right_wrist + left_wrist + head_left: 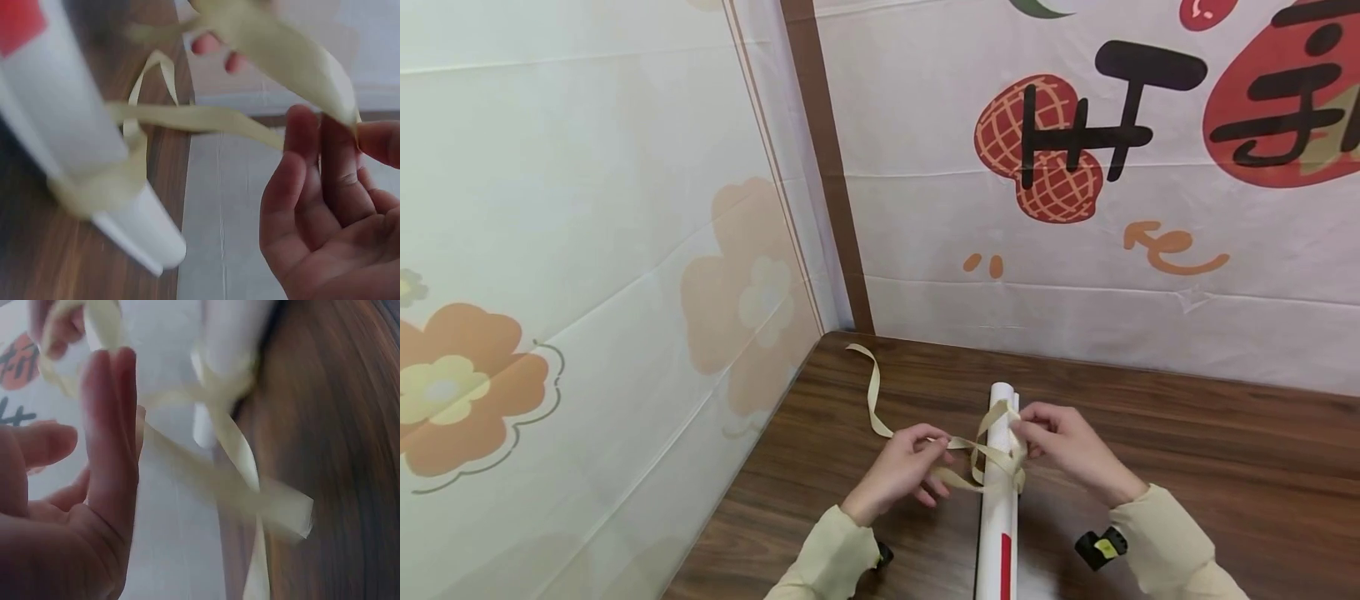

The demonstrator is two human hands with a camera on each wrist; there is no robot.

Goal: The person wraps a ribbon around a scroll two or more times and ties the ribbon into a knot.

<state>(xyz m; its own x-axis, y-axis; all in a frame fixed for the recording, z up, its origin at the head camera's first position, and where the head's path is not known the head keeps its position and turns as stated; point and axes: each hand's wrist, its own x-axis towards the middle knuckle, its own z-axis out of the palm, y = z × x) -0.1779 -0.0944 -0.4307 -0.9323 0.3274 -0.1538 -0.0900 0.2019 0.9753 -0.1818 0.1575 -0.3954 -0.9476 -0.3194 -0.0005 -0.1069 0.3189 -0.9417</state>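
A long white roll (pixel 997 508) with a red strip lies on the table, pointing away from me. Cream ribbon (pixel 874 400) wraps round it, looping up over its far part, with one tail trailing to the back left. My right hand (pixel 1071 446), right of the roll, pinches the ribbon (pixel 331 84) between thumb and finger in the right wrist view. My left hand (pixel 902 467) is at the roll's left, beside the ribbon. Its fingers (pixel 109 419) look fairly straight in the left wrist view, where a blurred ribbon end (pixel 294 512) hangs loose beyond them.
The dark wooden table (pixel 1210 450) meets a white printed cloth wall (pixel 917 250) at the back and another cloth wall (pixel 617 250) on the left. A black wrist device (pixel 1101 547) is at the right sleeve.
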